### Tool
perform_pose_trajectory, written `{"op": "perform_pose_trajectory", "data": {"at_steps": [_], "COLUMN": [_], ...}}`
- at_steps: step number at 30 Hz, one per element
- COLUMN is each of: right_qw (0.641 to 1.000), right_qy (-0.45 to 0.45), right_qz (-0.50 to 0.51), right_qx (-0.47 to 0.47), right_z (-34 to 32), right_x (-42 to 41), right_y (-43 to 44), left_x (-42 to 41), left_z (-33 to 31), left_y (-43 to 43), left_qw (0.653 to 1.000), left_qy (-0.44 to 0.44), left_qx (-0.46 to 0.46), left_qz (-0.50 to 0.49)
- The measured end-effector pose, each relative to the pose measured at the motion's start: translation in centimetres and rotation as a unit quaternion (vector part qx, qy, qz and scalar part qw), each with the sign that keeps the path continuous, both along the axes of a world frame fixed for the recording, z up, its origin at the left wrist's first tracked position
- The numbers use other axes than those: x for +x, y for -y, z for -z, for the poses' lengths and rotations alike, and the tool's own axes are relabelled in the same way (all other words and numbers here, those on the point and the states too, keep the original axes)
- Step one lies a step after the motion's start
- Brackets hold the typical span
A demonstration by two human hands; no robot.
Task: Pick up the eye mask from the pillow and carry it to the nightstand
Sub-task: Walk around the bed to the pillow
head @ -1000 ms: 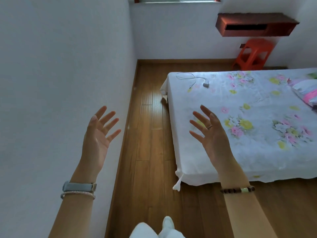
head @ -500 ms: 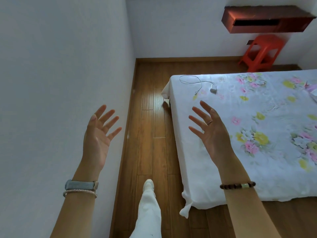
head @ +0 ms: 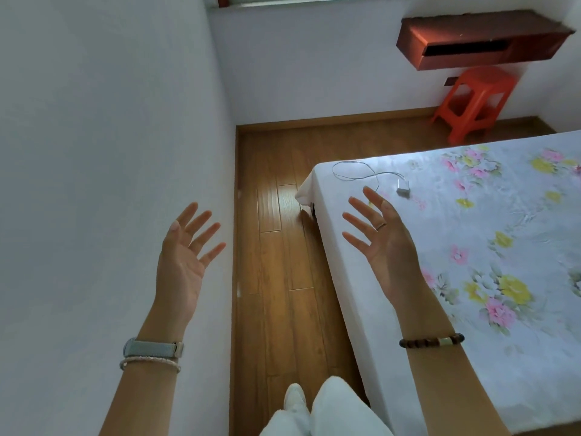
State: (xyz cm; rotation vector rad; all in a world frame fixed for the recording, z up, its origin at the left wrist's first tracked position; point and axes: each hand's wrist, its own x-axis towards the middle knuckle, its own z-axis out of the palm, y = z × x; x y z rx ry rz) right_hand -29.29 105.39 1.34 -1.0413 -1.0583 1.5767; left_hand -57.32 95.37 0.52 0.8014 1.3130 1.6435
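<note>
Both hands empty on my feed: left hand (head: 182,265) and right hand (head: 388,247) are raised palms up, fingers spread, nothing gripped. Left hand sits in front of the white wall (head: 94,152); right hand is over the near-left edge of the bed (head: 503,357).

Left wrist carries a grey-blue watch band (head: 154,348) and a thin pale bracelet (head: 151,362) just below it. Right wrist has a dark beaded bracelet (head: 430,340) with one pale green bead; there's a ring (head: 381,225) on one right finger.

Eye mask: not in frame. Pillow and nightstand: can't see them either.

Bed has a white floral sheet (head: 471,247), pink and yellow flowers. Near its far-left corner lies a white cable (head: 355,173) in a loose loop, ending at a small white charger block (head: 403,188). Right fingertips are near the block, not touching.

Wood plank floor (head: 276,247) runs between wall and bed. White trouser leg (head: 339,410) and a white shoe (head: 294,396) at the bottom edge. In the far corner, an orange plastic stool (head: 474,102) stands under a red-brown wall-mounted shelf unit (head: 478,42).
</note>
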Motion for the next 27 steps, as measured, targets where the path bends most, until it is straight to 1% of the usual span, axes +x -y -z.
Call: {"op": "perform_pose_trajectory", "data": {"at_steps": [8, 15, 21, 27], "right_qw": [1.000, 1.000, 0.999, 1.000], "right_qy": [-0.010, -0.029, -0.034, -0.027], "right_qz": [0.012, 0.005, 0.013, 0.004], "right_qx": [-0.003, 0.000, 0.000, 0.003], "right_z": [0.5, 1.6, 1.1, 0.5], "right_x": [-3.6, -6.8, -10.0, -12.2], "right_y": [-9.5, -21.4, -31.9, -40.2], "left_x": [-3.9, -7.1, -10.1, -11.9], "left_z": [0.9, 1.2, 0.0, -0.4], "left_y": [-10.2, -21.6, -31.9, -40.2], "left_qw": [1.000, 1.000, 1.000, 1.000], "left_qy": [0.010, -0.001, -0.001, 0.000], "left_qx": [-0.002, 0.006, 0.008, 0.018], "left_qz": [0.011, 0.004, -0.012, -0.015]}}
